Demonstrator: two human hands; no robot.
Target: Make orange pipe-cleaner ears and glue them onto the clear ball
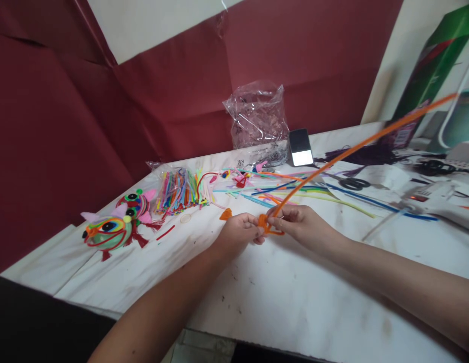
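Observation:
My left hand pinches a small coiled piece of orange pipe cleaner above the white tabletop. Right beside it, my right hand grips the same pipe cleaner with thumb and fingers. From there a long straight length rises to the upper right, and a short bent loop sticks out below the fingers. Just behind my left hand lies a separate small orange folded piece. The fingers partly hide the coil.
At left sit two colourful fish-like figures with tassels. A bundle of pipe cleaners, a clear plastic bag and a phone stand behind my hands. Loose pipe cleaners, scissors and a glue gun lie to the right.

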